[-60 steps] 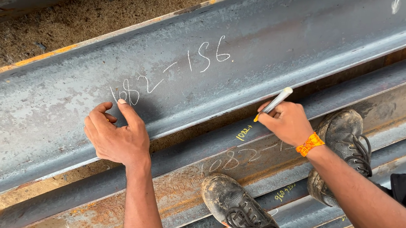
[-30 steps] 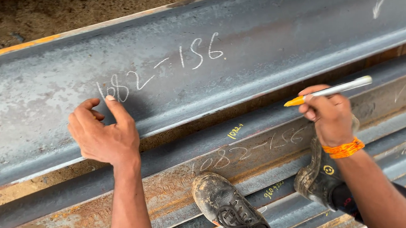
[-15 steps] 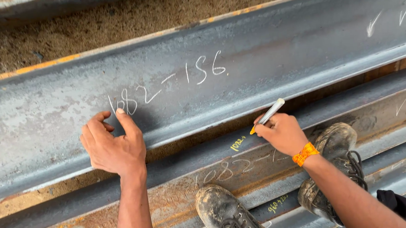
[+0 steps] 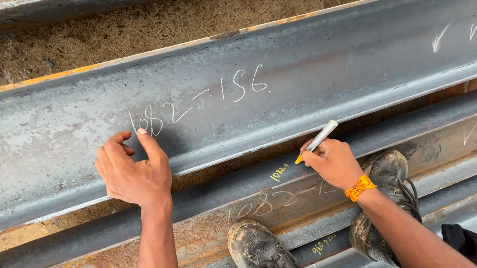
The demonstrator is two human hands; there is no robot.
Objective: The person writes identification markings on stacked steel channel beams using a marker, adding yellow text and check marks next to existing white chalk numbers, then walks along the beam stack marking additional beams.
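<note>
My left hand [image 4: 133, 173] rests on the web of a large grey steel beam [image 4: 311, 82], thumb and forefinger touching white chalk marks written there. My right hand [image 4: 333, 162], with an orange band at the wrist, grips a white marker pen with a yellow tip [image 4: 318, 140]. The tip touches the flange edge of a lower rusty beam [image 4: 210, 226], beside small yellow writing. Fainter white chalk writing lies on that lower beam's web.
My two dirty work shoes [image 4: 262, 251] [image 4: 388, 181] stand on the lower beams. More steel beams lie stacked at the bottom right [image 4: 466, 193]. Bare dirt ground [image 4: 137, 31] lies beyond the big beam. White tick marks sit at the beam's right end.
My right hand swung out to the right with the marker, then came back; its tip is now down on the lower beam's edge. My left hand stays on the big beam.
</note>
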